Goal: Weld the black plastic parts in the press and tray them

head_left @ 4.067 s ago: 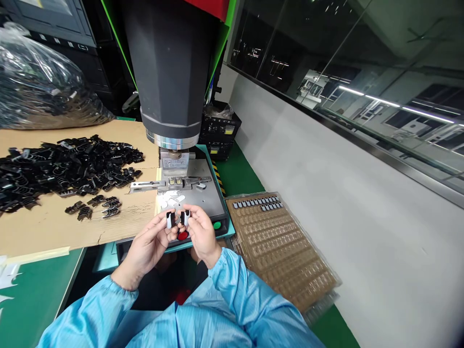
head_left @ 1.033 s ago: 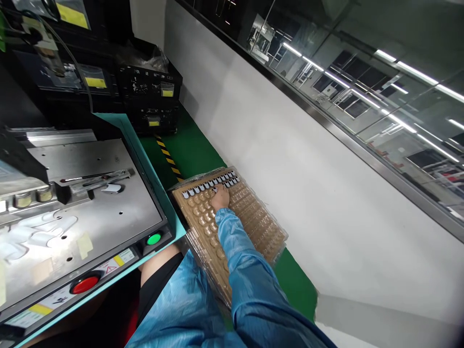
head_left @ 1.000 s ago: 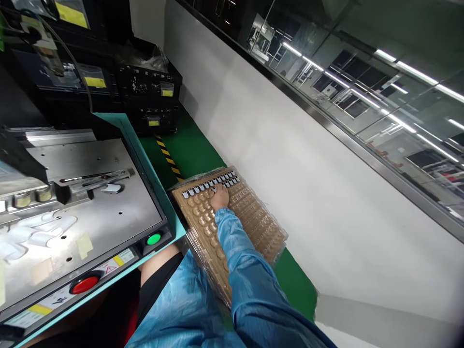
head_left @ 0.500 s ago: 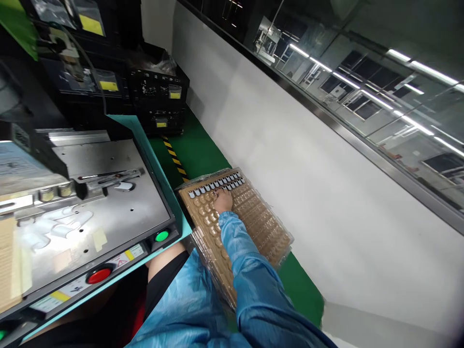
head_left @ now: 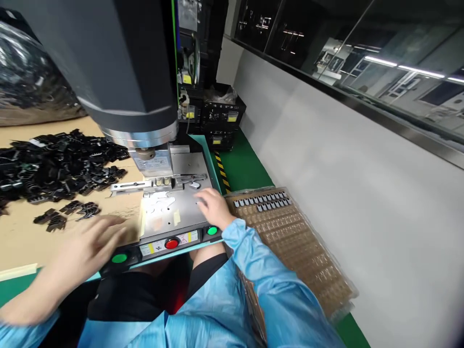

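My right hand (head_left: 214, 208) is over the right side of a metal machine plate (head_left: 184, 210), thumb and fingers apart and nothing visible in them. Just beyond its fingertips lies a small white piece with a dark edge (head_left: 195, 185). Several flat white pieces (head_left: 159, 202) rest further left on the plate, beside a metal slide fixture (head_left: 163, 183). My left hand (head_left: 90, 244), smeared by motion, hovers over the cardboard-covered bench left of a green button (head_left: 119, 258). Its fingers are loosely stretched and I see nothing in them. A second green button (head_left: 212, 230) sits below my right hand.
A dark machine head (head_left: 134, 116) hangs above the fixture. Black clip-like parts (head_left: 61, 164) are heaped at left. To the right stands a clear moulded tray (head_left: 290, 241) with white-and-black pieces in its far rows. A red button (head_left: 171, 243) is on the front panel.
My right hand has left the tray and moved left over the metal plate. The view has swung left, and my left hand and the black parts have come into sight.
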The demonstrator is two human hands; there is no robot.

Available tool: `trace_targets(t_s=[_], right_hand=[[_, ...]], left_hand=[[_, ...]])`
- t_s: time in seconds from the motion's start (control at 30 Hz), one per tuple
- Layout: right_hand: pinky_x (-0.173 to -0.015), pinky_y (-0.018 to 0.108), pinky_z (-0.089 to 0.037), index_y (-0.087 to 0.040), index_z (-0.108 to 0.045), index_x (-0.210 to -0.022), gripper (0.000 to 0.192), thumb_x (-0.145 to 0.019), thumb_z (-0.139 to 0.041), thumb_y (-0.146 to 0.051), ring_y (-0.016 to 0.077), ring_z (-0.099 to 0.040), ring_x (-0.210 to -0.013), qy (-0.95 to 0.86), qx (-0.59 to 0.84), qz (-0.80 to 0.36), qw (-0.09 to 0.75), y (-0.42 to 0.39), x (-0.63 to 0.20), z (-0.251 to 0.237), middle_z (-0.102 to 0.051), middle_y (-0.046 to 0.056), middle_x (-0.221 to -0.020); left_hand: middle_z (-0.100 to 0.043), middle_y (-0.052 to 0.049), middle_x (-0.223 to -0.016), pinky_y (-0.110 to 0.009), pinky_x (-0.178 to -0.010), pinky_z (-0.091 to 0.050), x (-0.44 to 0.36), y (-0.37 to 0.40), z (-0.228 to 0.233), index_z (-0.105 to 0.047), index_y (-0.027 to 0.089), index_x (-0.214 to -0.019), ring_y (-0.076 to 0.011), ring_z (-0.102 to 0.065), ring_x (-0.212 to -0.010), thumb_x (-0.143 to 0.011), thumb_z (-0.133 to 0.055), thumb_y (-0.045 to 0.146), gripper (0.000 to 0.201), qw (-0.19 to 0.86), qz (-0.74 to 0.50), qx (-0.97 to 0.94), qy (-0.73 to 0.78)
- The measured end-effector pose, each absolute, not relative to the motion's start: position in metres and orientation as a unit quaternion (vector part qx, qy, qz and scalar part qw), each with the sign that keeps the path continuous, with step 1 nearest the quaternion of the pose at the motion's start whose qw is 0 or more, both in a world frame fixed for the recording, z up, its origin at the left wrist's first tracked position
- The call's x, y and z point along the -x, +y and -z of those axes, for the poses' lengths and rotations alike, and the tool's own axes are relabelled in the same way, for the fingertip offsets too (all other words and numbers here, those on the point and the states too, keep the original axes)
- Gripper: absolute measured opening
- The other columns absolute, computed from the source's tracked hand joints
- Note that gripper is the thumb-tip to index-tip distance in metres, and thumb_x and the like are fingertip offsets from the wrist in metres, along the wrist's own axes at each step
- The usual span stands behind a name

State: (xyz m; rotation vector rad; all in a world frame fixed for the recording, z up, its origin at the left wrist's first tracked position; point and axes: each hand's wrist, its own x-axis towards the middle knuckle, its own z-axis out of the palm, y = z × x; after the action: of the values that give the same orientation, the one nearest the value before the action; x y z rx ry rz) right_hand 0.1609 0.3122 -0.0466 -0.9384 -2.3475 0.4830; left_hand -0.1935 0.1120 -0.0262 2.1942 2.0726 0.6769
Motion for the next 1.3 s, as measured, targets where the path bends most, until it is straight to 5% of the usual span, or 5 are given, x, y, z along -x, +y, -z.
trace_targets(t_s=[0.47,0.6,0.83,1.13,1.3], right_hand=[[-0.105,0.038,-0.046,-0.023,-0.072,-0.12,0.018,-0.106,-0.062,-0.017,0.0255,-0.057,-0.114,-0.914,0.343,-0.108,0.187,0.302,-0.076,0.053,-0.071,0.006,-0.122],[-0.106,0.039,-0.045,-0.026,-0.07,-0.131,0.026,-0.106,-0.064,-0.018,0.0251,-0.056,-0.118,-0.92,0.331,-0.098,0.184,0.302,-0.075,0.051,-0.07,0.005,-0.135],[-0.098,0.036,-0.045,-0.022,-0.072,-0.111,0.011,-0.111,-0.062,-0.029,0.0243,-0.06,-0.108,-0.923,0.339,-0.073,0.167,0.305,-0.073,0.052,-0.074,0.007,-0.117],[-0.098,0.032,-0.05,-0.025,-0.072,-0.129,0.027,-0.116,-0.049,-0.029,0.022,-0.065,-0.11,-0.85,0.447,-0.065,0.27,0.314,-0.053,0.046,-0.07,0.008,-0.124],[-0.101,0.037,-0.05,-0.023,-0.07,-0.142,0.037,-0.113,-0.048,-0.021,0.0269,-0.06,-0.115,-0.861,0.453,-0.038,0.228,0.318,-0.03,0.041,-0.065,0.012,-0.124]], left_hand=[[-0.076,-0.012,-0.116,-0.05,-0.082,-0.047,0.132,0.22,0.041,-0.079,0.02,-0.101,-0.0325,-0.062,-0.098,-0.111,-0.051,0.034,0.032,-0.094,-0.147,-0.81,0.56],[-0.076,-0.011,-0.105,-0.048,-0.086,-0.05,0.13,0.219,0.045,-0.073,0.021,-0.098,-0.0315,-0.064,-0.096,-0.11,-0.054,0.035,0.027,-0.071,-0.199,-0.806,0.554],[-0.076,-0.008,-0.114,-0.038,-0.089,-0.057,0.146,0.199,0.042,-0.063,0.024,-0.107,-0.0245,-0.074,-0.1,-0.111,-0.053,0.047,0.025,0.046,-0.353,-0.721,0.595],[-0.079,-0.011,-0.119,-0.044,-0.107,-0.058,0.165,0.251,0.034,-0.075,0.022,-0.106,-0.0279,-0.073,-0.112,-0.105,-0.053,0.049,0.035,0.032,-0.401,-0.642,0.653],[-0.075,-0.014,-0.115,-0.04,-0.101,-0.058,0.147,0.27,0.046,-0.077,0.02,-0.105,-0.0271,-0.072,-0.107,-0.107,-0.047,0.044,0.039,0.026,-0.363,-0.672,0.645]])
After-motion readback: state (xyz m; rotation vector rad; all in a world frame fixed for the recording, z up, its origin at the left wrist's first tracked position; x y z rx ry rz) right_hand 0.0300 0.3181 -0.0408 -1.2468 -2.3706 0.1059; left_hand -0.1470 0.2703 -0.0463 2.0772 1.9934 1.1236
